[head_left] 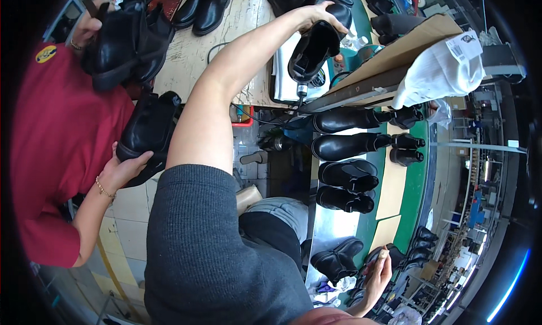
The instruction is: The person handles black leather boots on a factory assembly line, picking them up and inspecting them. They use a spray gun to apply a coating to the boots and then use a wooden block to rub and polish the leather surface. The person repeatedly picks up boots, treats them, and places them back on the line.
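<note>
My left arm in its grey ribbed sleeve reaches to the top of the view. There my left hand (323,16) is closed around the toe end of a black leather boot (302,60), whose open top tilts toward me above a white cloth pad. At the lower right my right hand (379,275) hovers by the green conveyor, fingertips pinched together; what they hold, if anything, is too small to name. Beside it sits a black ankle boot (337,259) on the metal ledge, with crumpled white paper (339,285) below.
A co-worker in a red shirt (68,139) at left holds black boots (148,124) in both hands. Several black boots (345,146) line the ledge and the green belt (416,184). White cloth (440,71) hangs over a cardboard-edged frame. More boots (212,12) stand on the worn table.
</note>
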Available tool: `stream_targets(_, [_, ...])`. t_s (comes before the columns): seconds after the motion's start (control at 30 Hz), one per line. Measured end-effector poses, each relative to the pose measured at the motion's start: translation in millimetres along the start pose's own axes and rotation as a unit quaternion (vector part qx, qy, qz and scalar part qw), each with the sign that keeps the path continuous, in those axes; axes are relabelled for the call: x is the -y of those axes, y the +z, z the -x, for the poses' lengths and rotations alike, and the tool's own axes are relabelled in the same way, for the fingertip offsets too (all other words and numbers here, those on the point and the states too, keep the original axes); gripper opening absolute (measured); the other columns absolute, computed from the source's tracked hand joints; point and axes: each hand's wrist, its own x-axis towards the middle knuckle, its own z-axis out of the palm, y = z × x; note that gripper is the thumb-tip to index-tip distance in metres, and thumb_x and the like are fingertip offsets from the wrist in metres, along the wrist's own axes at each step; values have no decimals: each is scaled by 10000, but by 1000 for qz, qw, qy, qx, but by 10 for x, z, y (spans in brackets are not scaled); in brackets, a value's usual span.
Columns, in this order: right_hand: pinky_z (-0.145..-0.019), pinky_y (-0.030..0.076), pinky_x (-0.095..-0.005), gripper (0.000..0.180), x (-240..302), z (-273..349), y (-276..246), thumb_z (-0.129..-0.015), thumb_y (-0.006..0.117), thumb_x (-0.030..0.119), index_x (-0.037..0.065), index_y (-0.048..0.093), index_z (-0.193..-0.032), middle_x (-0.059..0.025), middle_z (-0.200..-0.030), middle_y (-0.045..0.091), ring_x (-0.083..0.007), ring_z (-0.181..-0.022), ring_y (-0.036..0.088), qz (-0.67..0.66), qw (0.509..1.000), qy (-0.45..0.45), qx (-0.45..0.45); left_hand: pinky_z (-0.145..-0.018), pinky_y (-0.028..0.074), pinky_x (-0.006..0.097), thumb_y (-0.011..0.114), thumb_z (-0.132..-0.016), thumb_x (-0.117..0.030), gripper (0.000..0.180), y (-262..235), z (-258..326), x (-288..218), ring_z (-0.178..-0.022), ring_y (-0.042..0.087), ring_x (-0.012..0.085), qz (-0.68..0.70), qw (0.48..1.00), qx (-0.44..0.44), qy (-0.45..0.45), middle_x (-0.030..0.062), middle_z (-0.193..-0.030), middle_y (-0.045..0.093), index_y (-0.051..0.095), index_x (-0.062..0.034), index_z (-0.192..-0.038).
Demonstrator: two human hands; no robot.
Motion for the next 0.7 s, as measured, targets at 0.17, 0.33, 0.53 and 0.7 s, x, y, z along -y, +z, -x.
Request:
stream_targets(0.17, [-489, 328, -184, 464, -39, 18, 6, -979, 490, 334, -28, 496, -1269, 17, -686, 448, -40, -565, 408, -9, 1000, -6, 2, -663, 521, 480, 882, -584, -259, 1033, -18, -35, -50, -831, 628, 280, -65, 994, 49, -76, 169, -1049, 607, 276, -173, -1416])
stream_targets(0.33, [-468, 315, -176, 491, -95, 230, -70, -986, 453, 368, -17, 476, -1290, 20, -669, 474, -31, -532, 416, -38, 999, -11, -15, -811, 505, 348, 842, -593, -261, 1003, -88, 343, 133, -1000, 581, 247, -4, 993, 84, 78, 167, -1138, 556, 288, -48, -1402])
stream_targets(0.53, [-517, 410, -251, 245, -5, 301, 218, -970, 451, 233, 11, 554, -981, -29, -655, 537, -102, -561, 524, -12, 996, 10, 87, -816, 506, 328, 782, -626, -146, 955, 383, 2250, 599, -987, 587, 242, 228, 933, 269, -66, 140, -1139, 536, 265, -33, -1421])
stream_targets(0.7, [-576, 430, -292, 281, 76, 228, 473, -979, 447, 274, 9, 524, -931, -72, -677, 541, -148, -613, 535, -40, 970, 25, 238, -1012, 343, 299, 745, -677, -74, 921, 1999, 2971, 364, -1186, 454, 200, 114, 849, 459, -234, 99, -1303, 430, 240, -86, -1446])
